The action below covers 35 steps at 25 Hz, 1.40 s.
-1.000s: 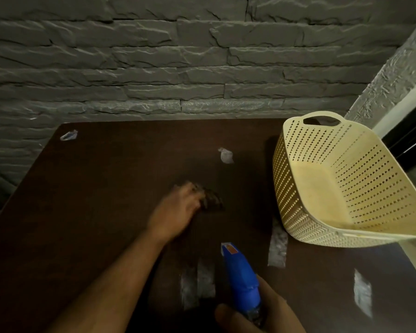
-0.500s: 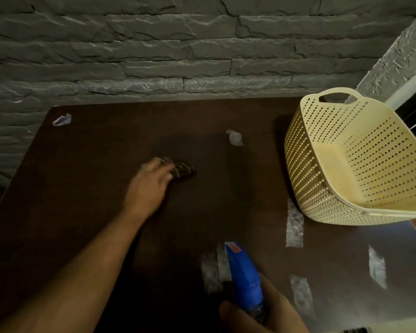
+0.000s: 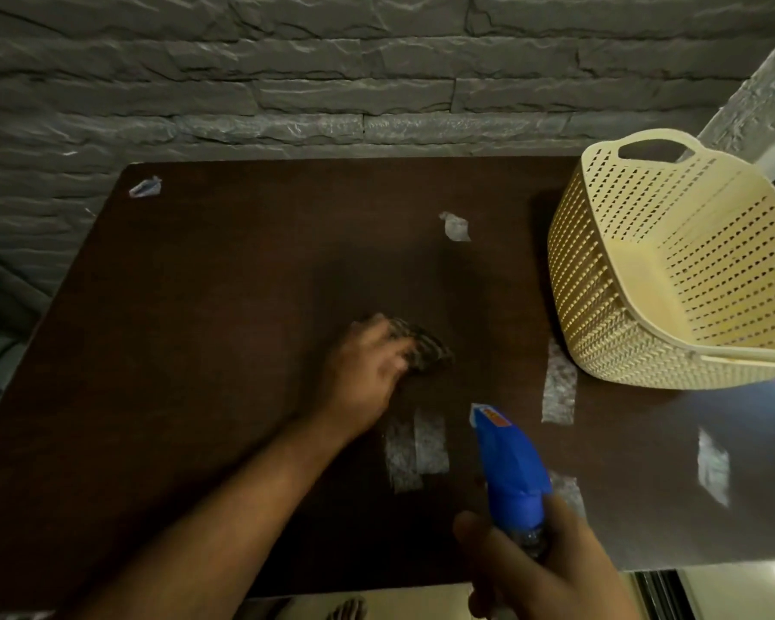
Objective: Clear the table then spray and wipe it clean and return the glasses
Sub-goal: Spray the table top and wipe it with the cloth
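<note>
My left hand (image 3: 365, 373) holds a dark patterned cloth (image 3: 423, 346) against the dark brown table (image 3: 198, 351) near its middle; the hand is motion-blurred. My right hand (image 3: 538, 570) grips a spray bottle with a blue head (image 3: 508, 467) at the near edge, nozzle pointing away over the table. No glasses are in view.
A cream perforated plastic basket (image 3: 672, 270) stands at the table's right side, nothing visible inside. Pale patches, tape or shiny marks (image 3: 558, 387), lie on the near half. Small crumpled scraps sit at the far left corner (image 3: 145, 187) and far middle (image 3: 456, 226). A grey stone wall (image 3: 332, 73) backs the table.
My left hand slid the cloth left, then back to the right across the table's middle. The right hand kept the spray bottle low at the near edge. The camera shifted.
</note>
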Each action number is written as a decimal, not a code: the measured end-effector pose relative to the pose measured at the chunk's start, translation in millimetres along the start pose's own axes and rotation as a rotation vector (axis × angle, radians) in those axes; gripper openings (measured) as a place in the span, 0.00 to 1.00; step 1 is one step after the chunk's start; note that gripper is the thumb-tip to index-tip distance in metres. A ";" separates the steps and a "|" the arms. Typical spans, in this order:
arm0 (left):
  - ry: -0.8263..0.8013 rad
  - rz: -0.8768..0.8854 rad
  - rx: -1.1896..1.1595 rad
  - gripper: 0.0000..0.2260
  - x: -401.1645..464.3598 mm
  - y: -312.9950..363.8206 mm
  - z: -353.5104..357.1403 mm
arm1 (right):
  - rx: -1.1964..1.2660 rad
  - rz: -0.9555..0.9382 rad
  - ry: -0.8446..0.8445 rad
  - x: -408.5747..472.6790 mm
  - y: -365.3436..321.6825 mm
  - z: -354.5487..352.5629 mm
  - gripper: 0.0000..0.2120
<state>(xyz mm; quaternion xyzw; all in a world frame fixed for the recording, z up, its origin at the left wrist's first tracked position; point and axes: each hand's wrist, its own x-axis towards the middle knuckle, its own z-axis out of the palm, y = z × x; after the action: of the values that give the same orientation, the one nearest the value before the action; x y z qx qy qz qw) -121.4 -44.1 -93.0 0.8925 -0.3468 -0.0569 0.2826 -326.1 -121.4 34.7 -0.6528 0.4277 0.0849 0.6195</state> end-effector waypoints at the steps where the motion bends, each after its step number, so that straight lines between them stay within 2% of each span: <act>1: -0.094 0.143 -0.015 0.15 -16.2 17.4 7.5 | 0.015 0.002 0.001 -4.2 0.6 -1.9 0.15; 3: -0.230 0.396 0.024 0.15 -35.6 23.7 14.1 | 0.022 -0.010 -0.010 -13.7 3.8 -9.4 0.16; 4: -0.211 0.405 0.082 0.16 -33.2 11.0 10.4 | 0.011 -0.030 -0.022 -18.3 7.7 -13.9 0.17; 5: -0.135 0.295 0.138 0.16 -26.5 -5.8 5.1 | 0.000 -0.048 -0.038 -23.1 10.5 -17.8 0.18; 8: 0.226 -0.347 0.173 0.15 -15.7 -49.1 -26.8 | -0.046 -0.088 -0.123 -34.9 25.0 -29.9 0.16; 9: 0.297 -0.438 0.160 0.15 -19.2 -49.0 -29.9 | -0.057 -0.096 -0.150 -38.3 30.4 -34.0 0.16; 10: 0.289 -0.431 0.143 0.15 -26.3 -35.5 -28.4 | -0.055 -0.098 -0.167 -40.5 34.6 -37.9 0.17; 11: 0.231 -0.351 0.127 0.15 -37.1 -14.1 -23.0 | -0.046 -0.099 -0.177 -43.5 38.3 -40.2 0.17; 13: 0.058 -0.066 0.123 0.15 -69.7 33.4 -5.3 | -0.073 -0.119 -0.204 -49.2 43.0 -42.9 0.17; 15: -0.033 0.090 0.127 0.16 -91.3 49.9 3.6 | -0.120 -0.145 -0.218 -52.5 46.7 -41.9 0.17; 16: 0.016 0.048 0.143 0.16 -87.7 42.7 2.6 | -0.135 -0.156 -0.227 -53.9 47.0 -40.9 0.17; 19: 0.253 -0.381 0.109 0.16 -57.2 8.2 -7.1 | -0.173 -0.162 -0.263 -55.5 52.2 -40.7 0.16; 21: 0.330 -0.505 0.070 0.16 -48.9 -3.1 -13.0 | -0.169 -0.143 -0.270 -52.6 57.1 -37.5 0.15; 25: 0.296 -0.479 0.144 0.16 -65.1 -21.9 -21.7 | -0.278 -0.139 -0.218 -49.1 67.1 -26.2 0.21; 28: 0.331 -0.515 0.148 0.16 -67.9 -30.3 -26.9 | -0.338 -0.124 -0.255 -47.8 68.1 -18.4 0.16; 32: 0.306 -0.492 0.145 0.16 -67.2 -29.3 -28.1 | -0.450 -0.101 -0.357 -51.0 63.4 -7.6 0.15; 35: 0.296 -0.443 0.134 0.16 -74.0 -33.1 -30.3 | -0.406 -0.081 -0.332 -57.3 71.7 -2.5 0.13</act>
<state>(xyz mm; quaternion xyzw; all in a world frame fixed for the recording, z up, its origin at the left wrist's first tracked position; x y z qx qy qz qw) -148.6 38.1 -92.8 0.9619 -0.1012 0.0369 0.2514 -410.2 -88.1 19.2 -0.7574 0.2680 0.2503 0.5402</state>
